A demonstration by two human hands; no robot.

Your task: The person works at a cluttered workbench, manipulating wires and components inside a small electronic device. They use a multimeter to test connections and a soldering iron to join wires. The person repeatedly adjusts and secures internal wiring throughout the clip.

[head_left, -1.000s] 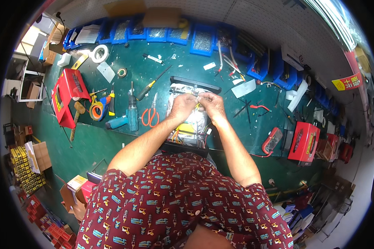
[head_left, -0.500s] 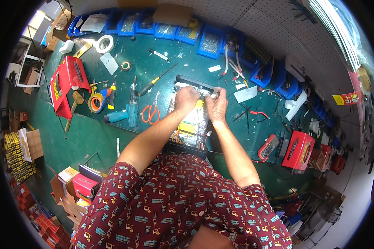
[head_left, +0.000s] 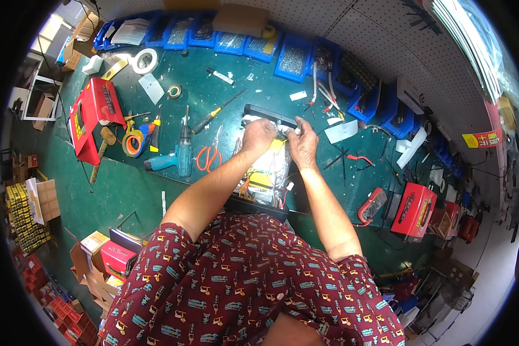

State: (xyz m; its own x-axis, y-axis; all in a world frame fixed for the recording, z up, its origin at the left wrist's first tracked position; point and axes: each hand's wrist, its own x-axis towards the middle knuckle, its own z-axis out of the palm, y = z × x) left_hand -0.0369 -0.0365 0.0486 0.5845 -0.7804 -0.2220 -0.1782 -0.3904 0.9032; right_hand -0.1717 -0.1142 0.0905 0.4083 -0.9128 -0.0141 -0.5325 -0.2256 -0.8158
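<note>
On the bench before me lies an opened electrical unit (head_left: 269, 176), with silver foil, a yellow patch and thin coloured wires showing inside. A black end panel (head_left: 265, 113) closes its far side, and a black end piece (head_left: 254, 206) its near side. My left hand (head_left: 259, 136) is closed just inside the far panel; its fingertips hide what they pinch. My right hand (head_left: 304, 144) has thumb and forefinger closed at the right end of that panel. Left of the unit lie orange-handled scissors (head_left: 209, 157) and a teal power drill (head_left: 177, 160).
A screwdriver (head_left: 205, 121), tape rolls (head_left: 134, 142) and a red casing (head_left: 96, 118) lie to the left. At right are a red multimeter (head_left: 372, 206), a red box (head_left: 414, 211) and cut black and red wires (head_left: 343, 159). Blue parts bins (head_left: 292, 62) line the back.
My right hand has shifted slightly, its forefinger now at the end of the far panel. My left hand stays almost where it was.
</note>
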